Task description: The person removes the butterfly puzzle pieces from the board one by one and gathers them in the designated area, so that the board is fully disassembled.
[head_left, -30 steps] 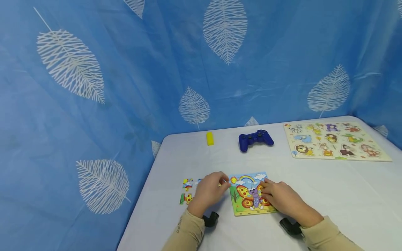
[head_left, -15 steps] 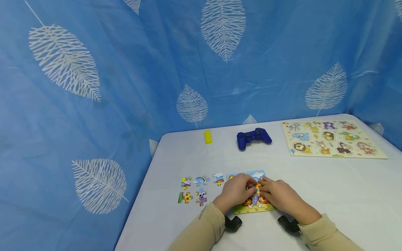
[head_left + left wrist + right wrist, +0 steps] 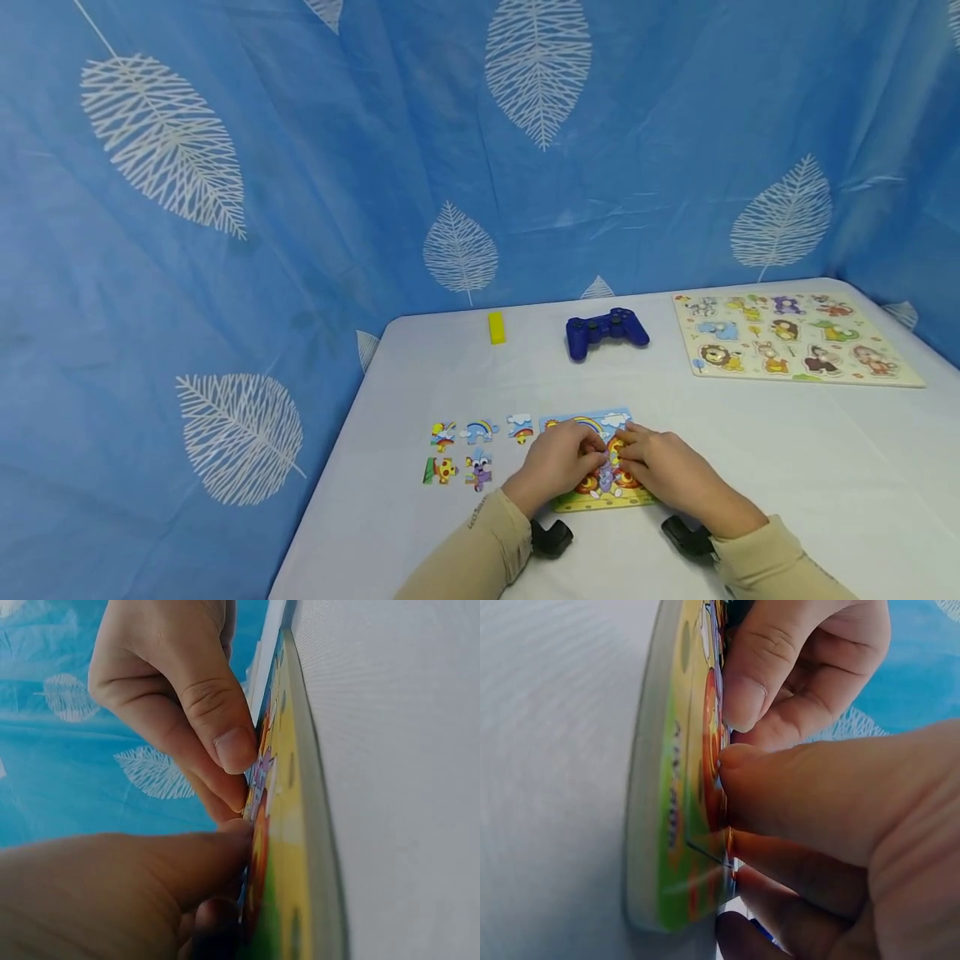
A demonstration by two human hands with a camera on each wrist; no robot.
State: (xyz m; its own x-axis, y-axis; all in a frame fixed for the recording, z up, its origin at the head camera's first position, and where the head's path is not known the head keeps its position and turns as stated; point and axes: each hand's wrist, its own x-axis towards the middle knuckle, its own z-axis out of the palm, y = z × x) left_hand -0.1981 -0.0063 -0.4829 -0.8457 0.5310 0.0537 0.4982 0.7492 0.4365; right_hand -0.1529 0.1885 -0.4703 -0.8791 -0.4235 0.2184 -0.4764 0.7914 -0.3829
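A butterfly jigsaw board (image 3: 600, 503) lies on the table, with both hands over its middle. My left hand (image 3: 557, 460) reaches in from the left, its thumb and fingers curled down at the picture. From the right side my right hand (image 3: 670, 468) meets it, fingers bent and thumb (image 3: 742, 776) low on the board. Between the hands the fingertips pinch at an orange-and-red puzzle piece (image 3: 617, 448), mostly hidden by them. Left of the board several loose puzzle pieces lie in two rows, among them a rainbow piece (image 3: 479, 431) and a purple butterfly-head piece (image 3: 478, 469).
Towards the back stand a yellow block (image 3: 497, 327) and a dark blue game controller (image 3: 607, 332). An animal peg puzzle (image 3: 795, 337) lies at the back right of the white table (image 3: 787, 458). A blue leaf-patterned curtain (image 3: 360, 167) hangs behind the table.
My left hand has moved right, from the board's left edge onto its middle beside the right hand, uncovering the loose pieces. The right hand has stayed on the board's right part.
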